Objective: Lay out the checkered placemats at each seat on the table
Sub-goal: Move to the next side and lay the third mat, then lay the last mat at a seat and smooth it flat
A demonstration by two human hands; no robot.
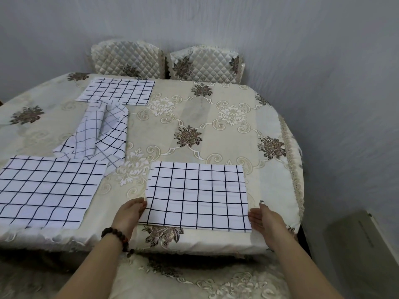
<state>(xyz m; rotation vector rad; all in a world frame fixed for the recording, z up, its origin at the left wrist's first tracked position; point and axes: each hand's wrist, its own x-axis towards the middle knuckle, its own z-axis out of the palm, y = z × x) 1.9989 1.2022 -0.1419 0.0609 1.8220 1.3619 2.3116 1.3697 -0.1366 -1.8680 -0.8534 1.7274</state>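
A white placemat with a dark grid (196, 195) lies flat on the near right part of the table (216, 126). My left hand (130, 212) touches its left edge, fingers straight. At its right edge rests my right hand (264, 219), palm turned inward, fingers apart. A second flat placemat (47, 190) lies at the near left. A third flat placemat (117, 91) sits at the far side, in front of the left chair. Between those two lies a loose crumpled pile of checkered placemats (101, 132).
Two quilted chair backs (127, 59) (206, 63) stand behind the table against a grey wall. A floral cream tablecloth covers the table and hangs over its near edge (194, 242). A covered seat (194, 279) is below me. A pale panel (367, 238) leans at the lower right.
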